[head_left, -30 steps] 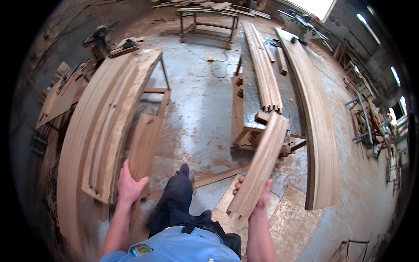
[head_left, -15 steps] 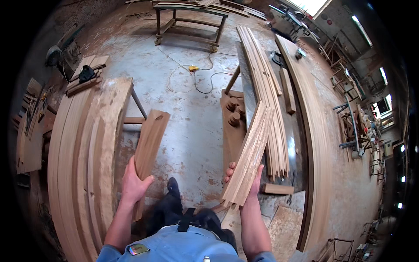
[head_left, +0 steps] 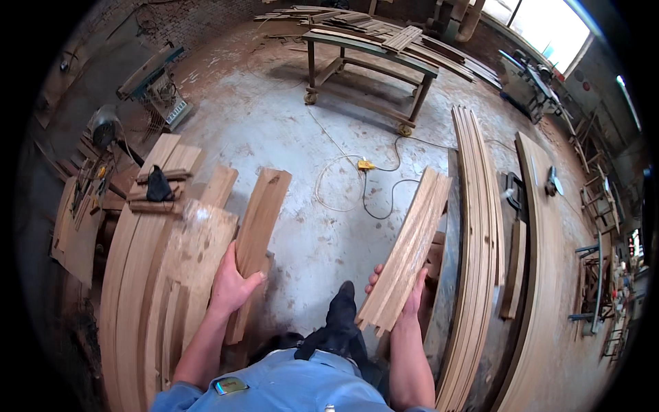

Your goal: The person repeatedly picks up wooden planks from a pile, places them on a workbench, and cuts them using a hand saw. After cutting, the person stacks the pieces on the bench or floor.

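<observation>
My left hand (head_left: 235, 281) is closed round the side edge of a wooden board (head_left: 258, 213), its thumb on the upper face. That board tilts upward, away from my body. In my right hand (head_left: 410, 292) rests a bundle of grooved wooden strips (head_left: 410, 247), gripped from below with fingertips showing at its left edge and the thumb side at its right. The near ends of the strips are stepped. The two pieces are apart, with floor visible between them.
Long planks (head_left: 127, 295) lie at left, with a black cloth-like thing (head_left: 159, 184) on short offcuts. Long grooved strips (head_left: 473, 261), a clamp (head_left: 513, 191) and a wide plank (head_left: 542, 275) lie at right. Ahead are a yellow socket box (head_left: 366, 165) with cables and a wheeled table (head_left: 371, 55).
The view has swung left and up, bringing more of the wheeled table and far lumber into sight. Both hands keep their holds on the board and the strips.
</observation>
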